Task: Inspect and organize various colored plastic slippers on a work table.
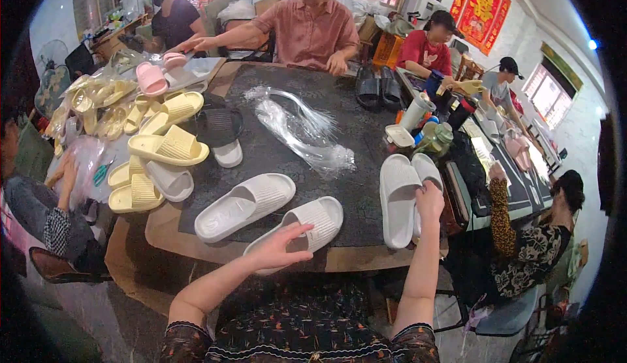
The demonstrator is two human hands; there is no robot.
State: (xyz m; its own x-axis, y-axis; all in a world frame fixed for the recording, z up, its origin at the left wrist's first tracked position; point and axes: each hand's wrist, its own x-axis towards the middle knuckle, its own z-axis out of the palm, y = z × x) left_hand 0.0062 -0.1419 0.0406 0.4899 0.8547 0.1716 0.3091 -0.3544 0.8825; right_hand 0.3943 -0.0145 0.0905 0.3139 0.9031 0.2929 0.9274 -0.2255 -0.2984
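Left hand: open, fingers spread and slightly curled, holding nothing. It hovers over or rests on the near end of a white slide sandal that lies at the front edge of the dark table; whether the fingertips press on the sandal cannot be told. The sandal points away and to the right from the hand, sole ribs upward.

Second white slide sandal: lies just to the left of the first, roughly parallel to it, apart from the left hand.

Right hand: closed around the near edge of one of a pair of white sandals at the right front of the table. The grasped sandal stands on its side against the flat one; the hand sits at its lower right, thumb side toward the flat sandal.

Clear plastic bags: a loose heap at mid-table, well apart from both hands.

Yellow sandals: stacked in a pile on the left of the table, with pale ones among them and a pink sandal farther back.

Black sandals: a pair at the far side of the table.

Cups and jars: a cluster beyond the right-hand pair.

Other people: one in a salmon shirt seated opposite, others around the sides.
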